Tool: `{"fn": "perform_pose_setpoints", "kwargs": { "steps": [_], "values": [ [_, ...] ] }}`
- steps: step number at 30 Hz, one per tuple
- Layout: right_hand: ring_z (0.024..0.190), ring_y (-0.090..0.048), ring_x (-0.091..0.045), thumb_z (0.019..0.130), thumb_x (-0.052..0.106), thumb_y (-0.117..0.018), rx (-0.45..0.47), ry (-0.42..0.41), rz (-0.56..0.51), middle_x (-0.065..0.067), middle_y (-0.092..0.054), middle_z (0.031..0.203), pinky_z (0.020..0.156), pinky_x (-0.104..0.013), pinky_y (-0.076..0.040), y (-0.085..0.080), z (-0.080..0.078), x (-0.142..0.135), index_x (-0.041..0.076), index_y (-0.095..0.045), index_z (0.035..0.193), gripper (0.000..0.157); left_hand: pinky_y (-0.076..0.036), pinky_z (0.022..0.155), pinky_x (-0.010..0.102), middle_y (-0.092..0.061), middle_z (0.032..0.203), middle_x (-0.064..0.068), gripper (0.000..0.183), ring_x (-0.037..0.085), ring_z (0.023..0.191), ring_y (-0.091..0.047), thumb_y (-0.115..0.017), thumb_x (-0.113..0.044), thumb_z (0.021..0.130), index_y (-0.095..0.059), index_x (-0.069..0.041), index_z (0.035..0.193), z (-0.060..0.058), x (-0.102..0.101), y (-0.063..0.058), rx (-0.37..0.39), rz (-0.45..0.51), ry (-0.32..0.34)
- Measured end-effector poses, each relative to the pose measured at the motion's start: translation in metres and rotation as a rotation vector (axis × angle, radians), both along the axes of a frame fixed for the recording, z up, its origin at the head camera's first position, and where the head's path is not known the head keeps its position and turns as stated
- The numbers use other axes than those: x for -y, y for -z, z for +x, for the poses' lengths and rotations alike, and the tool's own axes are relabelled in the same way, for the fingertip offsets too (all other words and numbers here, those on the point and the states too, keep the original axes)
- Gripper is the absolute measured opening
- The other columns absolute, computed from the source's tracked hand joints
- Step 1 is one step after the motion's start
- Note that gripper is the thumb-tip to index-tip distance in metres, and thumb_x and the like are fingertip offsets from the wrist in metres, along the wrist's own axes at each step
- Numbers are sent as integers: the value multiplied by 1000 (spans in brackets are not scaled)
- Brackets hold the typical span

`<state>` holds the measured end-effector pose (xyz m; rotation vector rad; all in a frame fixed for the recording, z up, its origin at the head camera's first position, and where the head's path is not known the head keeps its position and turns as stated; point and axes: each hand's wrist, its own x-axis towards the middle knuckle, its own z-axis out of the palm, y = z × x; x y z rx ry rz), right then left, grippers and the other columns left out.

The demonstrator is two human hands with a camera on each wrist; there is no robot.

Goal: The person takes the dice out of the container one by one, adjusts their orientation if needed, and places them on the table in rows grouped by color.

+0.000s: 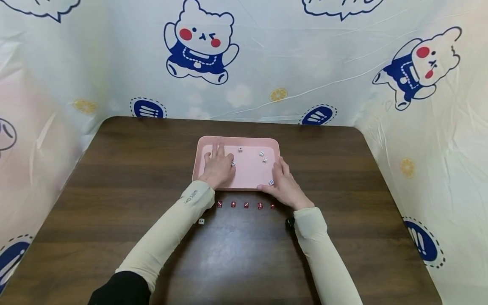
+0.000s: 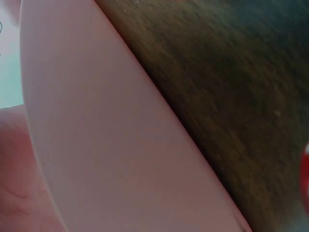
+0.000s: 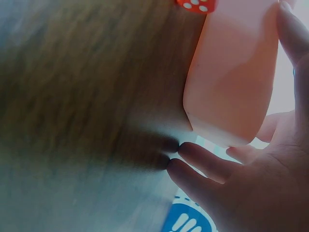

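A shallow pink tray (image 1: 249,180) lies on the table with several white dice in it. My left hand (image 1: 218,167) reaches over its near rim into the left part, thumb and index finger pinching a white die (image 1: 233,164) while the middle fingers stretch forward. My right hand (image 1: 287,186) holds the tray's near right corner, thumb at the near rim and fingers spread around the right side. Close to that thumb, inside the tray, is another white die (image 1: 271,183). In the left wrist view the tray wall (image 2: 111,125) hides the left fingertips.
Several red dice (image 1: 246,205) form a row on the brown table (image 1: 126,182) in front of the tray. One white die (image 1: 201,221) lies beside the left forearm. Farther back in the tray are more white dice (image 1: 261,153). A printed curtain (image 1: 267,63) surrounds the table.
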<state>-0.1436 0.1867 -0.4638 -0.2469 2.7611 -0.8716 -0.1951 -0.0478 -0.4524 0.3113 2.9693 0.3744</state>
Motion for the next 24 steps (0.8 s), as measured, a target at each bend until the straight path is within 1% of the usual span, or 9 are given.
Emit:
{"fn": "perform_pose_setpoints", "kwargs": {
  "steps": [6,13,24],
  "values": [
    [147,-17,-38,78,67,-64,1,-3,4,-11,4,163,112,-57,-30,0,-1,0,9,-16,155,108,-22,110,62,-17,158,25,36,44,148,-10,-56,-29,94,-62,-8,124,-2,-1,3,-4,-17,3],
    [147,-17,-38,78,67,-64,8,-2,9,-10,6,163,112,-57,-30,1,-1,0,10,-14,155,108,-22,110,62,-18,158,24,26,43,148,-10,-56,-23,95,-66,-13,116,-3,-3,4,-4,-21,17],
    [147,-16,-38,79,66,-64,7,2,7,-10,5,163,112,-57,-29,2,-1,0,9,-14,155,107,-22,110,61,-19,158,25,25,43,148,-11,-59,-23,94,-66,-9,114,-2,-2,4,-1,-25,21]
  ]
}}
